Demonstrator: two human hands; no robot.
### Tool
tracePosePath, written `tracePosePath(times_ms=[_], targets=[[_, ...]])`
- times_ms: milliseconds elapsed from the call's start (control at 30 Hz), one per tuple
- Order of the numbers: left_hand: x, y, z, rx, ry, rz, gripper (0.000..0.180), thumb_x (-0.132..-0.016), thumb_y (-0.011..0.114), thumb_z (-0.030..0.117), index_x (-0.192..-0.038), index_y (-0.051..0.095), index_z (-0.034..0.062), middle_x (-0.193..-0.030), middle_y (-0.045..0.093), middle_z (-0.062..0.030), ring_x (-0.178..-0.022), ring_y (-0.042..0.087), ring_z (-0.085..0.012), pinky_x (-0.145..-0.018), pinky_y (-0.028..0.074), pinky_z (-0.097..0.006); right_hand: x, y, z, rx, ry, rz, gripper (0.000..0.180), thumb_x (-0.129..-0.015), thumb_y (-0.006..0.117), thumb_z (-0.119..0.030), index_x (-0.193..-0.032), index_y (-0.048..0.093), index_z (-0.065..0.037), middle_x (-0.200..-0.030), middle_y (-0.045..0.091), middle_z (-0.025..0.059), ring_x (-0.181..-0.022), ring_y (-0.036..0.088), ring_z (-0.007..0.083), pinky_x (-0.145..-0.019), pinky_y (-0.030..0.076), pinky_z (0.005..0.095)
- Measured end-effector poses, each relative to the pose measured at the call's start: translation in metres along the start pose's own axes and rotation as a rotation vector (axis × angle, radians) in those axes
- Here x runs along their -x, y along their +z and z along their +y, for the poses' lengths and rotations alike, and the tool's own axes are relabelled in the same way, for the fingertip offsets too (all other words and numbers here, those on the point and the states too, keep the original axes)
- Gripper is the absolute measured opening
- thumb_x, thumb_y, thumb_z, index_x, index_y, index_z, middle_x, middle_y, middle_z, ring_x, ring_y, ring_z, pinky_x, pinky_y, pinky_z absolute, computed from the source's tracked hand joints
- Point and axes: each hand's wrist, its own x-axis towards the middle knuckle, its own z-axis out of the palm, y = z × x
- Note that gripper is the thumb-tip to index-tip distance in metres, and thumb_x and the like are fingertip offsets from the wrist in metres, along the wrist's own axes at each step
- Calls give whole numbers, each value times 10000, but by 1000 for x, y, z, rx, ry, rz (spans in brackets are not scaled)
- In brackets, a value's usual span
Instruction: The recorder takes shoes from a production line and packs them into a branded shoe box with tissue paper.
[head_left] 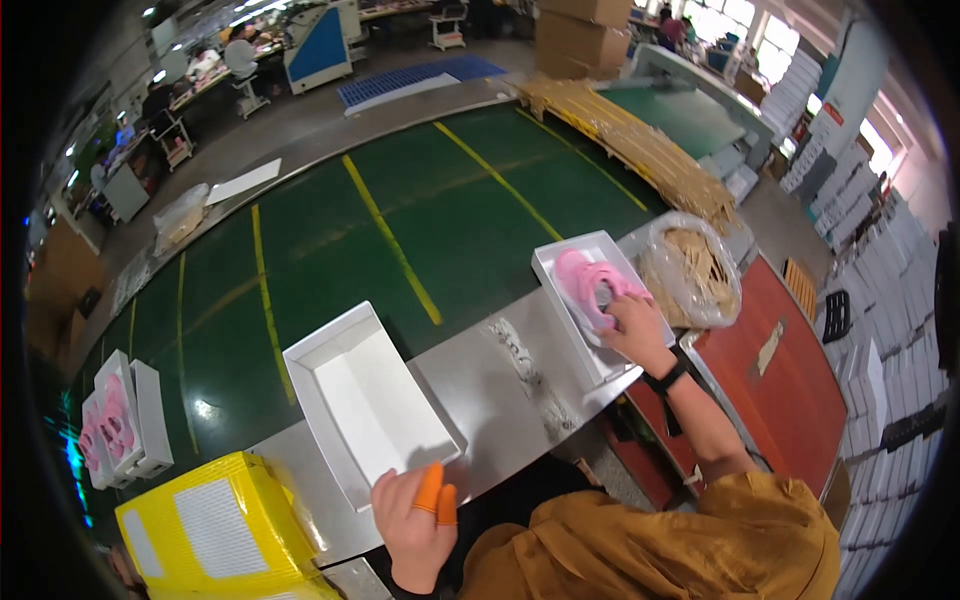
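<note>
Shoes (574,278), pink, in white box (599,362) at three o'clock; right hand (632,330) rests bent fingers on them, grip I cannot tell. Left hand (412,525), half-curled at six beside second box (370,392), also unclear. I judge step: arranging shoes; next calls for gentle fingers.

Partly covered, cropped and blurred
The right hand (636,330) hid part of the pink shoe (588,277); the lower edge cut off the yellow package (277,520) and the left hand's (412,530) forearm; distant workers (240,58) were too small to tell clearly.
</note>
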Motion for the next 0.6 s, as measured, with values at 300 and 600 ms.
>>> tracePosePath(times_ms=[300,600], targets=[[-67,8,33,372,61,71,572,-781,754,71,-1329,590,45,-748,604,-28,-672,568,-196,-713,482,-345,-24,-109,-144,-907,-190,-66,210,-749,810,-100,-826,635,-13,-772,582,54,-756,568,172,-688,433,298],[-46,-9,3,439,-333,211,406,-829,771,183,-1187,663,27,-595,550,-47,-519,509,-235,-529,403,-344,-16,-89,-232,-1015,-379,-280,246,-694,823,-40,-814,612,-1,-815,607,91,-747,575,223,-686,444,308]])
